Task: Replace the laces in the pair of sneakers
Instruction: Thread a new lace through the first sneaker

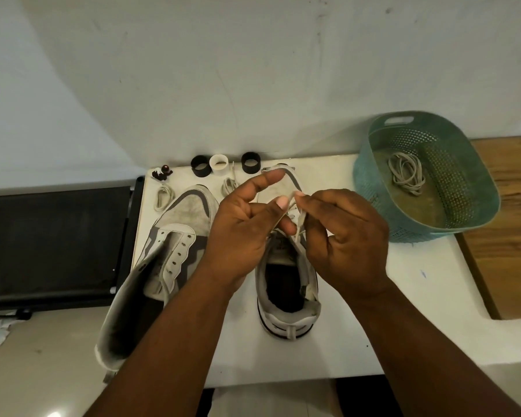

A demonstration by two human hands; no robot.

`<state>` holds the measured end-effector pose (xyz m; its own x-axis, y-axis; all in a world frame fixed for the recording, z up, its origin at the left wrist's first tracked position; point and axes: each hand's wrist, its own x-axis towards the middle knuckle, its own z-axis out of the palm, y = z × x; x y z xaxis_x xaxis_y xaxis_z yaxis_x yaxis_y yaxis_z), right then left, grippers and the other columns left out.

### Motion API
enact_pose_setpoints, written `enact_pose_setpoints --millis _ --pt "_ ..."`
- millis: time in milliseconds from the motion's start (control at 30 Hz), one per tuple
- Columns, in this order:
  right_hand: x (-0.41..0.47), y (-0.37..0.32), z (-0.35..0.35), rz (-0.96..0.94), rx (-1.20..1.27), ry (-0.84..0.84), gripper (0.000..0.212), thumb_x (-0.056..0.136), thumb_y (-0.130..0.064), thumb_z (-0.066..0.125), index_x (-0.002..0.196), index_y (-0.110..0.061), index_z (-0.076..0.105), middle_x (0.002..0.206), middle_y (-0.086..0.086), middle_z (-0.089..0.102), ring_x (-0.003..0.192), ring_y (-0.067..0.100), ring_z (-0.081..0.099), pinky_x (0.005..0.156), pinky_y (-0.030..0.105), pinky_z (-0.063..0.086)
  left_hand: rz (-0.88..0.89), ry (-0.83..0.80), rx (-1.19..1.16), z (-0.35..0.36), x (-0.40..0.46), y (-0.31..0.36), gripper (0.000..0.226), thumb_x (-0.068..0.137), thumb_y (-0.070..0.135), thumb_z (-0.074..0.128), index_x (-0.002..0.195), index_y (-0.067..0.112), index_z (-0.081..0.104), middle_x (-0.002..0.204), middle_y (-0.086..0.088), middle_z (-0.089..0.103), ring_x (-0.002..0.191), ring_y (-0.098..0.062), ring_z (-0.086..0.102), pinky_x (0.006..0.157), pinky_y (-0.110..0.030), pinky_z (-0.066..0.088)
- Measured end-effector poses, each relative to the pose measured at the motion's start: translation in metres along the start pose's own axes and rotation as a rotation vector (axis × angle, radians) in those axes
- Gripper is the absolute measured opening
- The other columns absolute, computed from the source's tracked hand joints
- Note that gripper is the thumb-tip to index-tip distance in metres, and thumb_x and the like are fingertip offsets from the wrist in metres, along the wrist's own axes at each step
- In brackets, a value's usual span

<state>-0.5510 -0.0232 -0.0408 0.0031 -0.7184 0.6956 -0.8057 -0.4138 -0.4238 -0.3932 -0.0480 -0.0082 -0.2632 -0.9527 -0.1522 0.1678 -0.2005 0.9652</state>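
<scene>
Two grey-and-white sneakers stand on the white table (373, 311). The left sneaker (175, 236) has bare eyelets and no lace. Over the right sneaker (286, 284), both hands work a white lace (300, 219) that runs down to its eyelets. My left hand (244, 224) pinches the lace between thumb and fingers, index finger stretched out. My right hand (346, 233) pinches the lace end just to the right. A coiled lace (162, 197) lies at the back left, another (229, 185) behind my left hand.
A teal perforated basket (463, 188) at the right holds a bundle of laces (405, 173). Two black rings (199, 166) and a white ring (219, 164) stand along the wall, with small dark pieces (162, 173) nearby. A black unit (54, 245) sits left of the table.
</scene>
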Motion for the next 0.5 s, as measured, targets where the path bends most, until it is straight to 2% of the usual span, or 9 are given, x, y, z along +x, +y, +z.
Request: enact_pose_setpoints --millis 133,267,333,400,500 --pt "-0.001 -0.006 -0.002 -0.02 -0.005 0.002 0.027 0.096 -0.016 0.057 0.105 -0.001 0.078 0.095 0.015 0.075 0.083 0.027 0.068 0.082 0.028 0.051 -0.013 -0.007 0.021 0.003 -0.005 0.004 0.027 0.104 0.013 0.055 0.126 0.026 0.064 0.069 -0.005 0.069 0.069 -0.011 0.067 0.074 -0.026 0.059" --pt "0.001 -0.006 -0.007 -0.049 -0.029 -0.02 0.025 0.093 -0.014 0.059 0.103 -0.003 0.079 0.095 0.013 0.075 0.083 0.025 0.067 0.079 0.031 0.052 0.071 0.058 0.02 0.004 -0.01 0.014 0.027 0.109 0.01 0.043 0.123 0.019 0.064 0.07 -0.001 0.062 0.062 -0.009 0.057 0.059 -0.024 0.053" --pt "0.001 -0.008 -0.012 -0.093 -0.049 -0.053 0.025 0.093 -0.013 0.058 0.104 -0.005 0.079 0.096 0.012 0.075 0.083 0.026 0.067 0.081 0.029 0.049 0.12 0.058 0.038 0.002 -0.015 0.02 0.027 0.109 0.007 0.041 0.124 0.015 0.062 0.071 0.0 0.062 0.06 -0.008 0.053 0.056 -0.022 0.049" --pt "0.0 -0.01 -0.014 -0.122 -0.066 -0.089 0.027 0.096 -0.016 0.055 0.106 -0.005 0.078 0.096 0.012 0.074 0.082 0.027 0.066 0.079 0.029 0.047 0.145 0.021 0.035 0.004 -0.021 0.024 0.027 0.109 0.005 0.04 0.126 0.013 0.06 0.07 -0.003 0.062 0.057 -0.01 0.052 0.054 -0.023 0.047" --pt "0.0 -0.014 -0.016 -0.105 -0.082 -0.084 0.03 0.101 -0.02 0.053 0.108 -0.006 0.078 0.096 0.01 0.073 0.081 0.028 0.066 0.075 0.034 0.048 0.125 -0.083 -0.005 0.008 -0.029 0.028 0.032 0.103 0.011 0.043 0.129 0.021 0.059 0.068 -0.01 0.064 0.053 -0.018 0.051 0.055 -0.026 0.048"
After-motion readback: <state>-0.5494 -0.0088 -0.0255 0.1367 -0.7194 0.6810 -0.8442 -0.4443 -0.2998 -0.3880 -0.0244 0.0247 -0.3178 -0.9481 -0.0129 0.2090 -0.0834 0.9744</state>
